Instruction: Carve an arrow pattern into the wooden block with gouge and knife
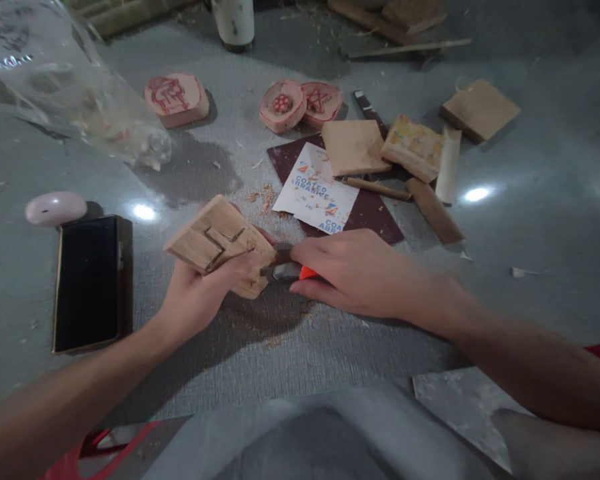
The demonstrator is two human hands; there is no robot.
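Note:
My left hand is closed round a pale wooden block, holding it tilted above the table, thumb across its face. Dark grooves are cut into that face, and a notch shows at its lower right edge. In my right hand is a carving knife with a bit of orange on its handle. Its grey metal part points left and reaches the block's right side; whether the edge touches the wood I cannot tell. Wood shavings lie on the table just beyond the block.
Sandpaper sheets lie beyond my right hand, with wooden blocks and strips around them. Carved round pieces with red lines sit further back. A phone and a pink case are at left, below a clear plastic bag.

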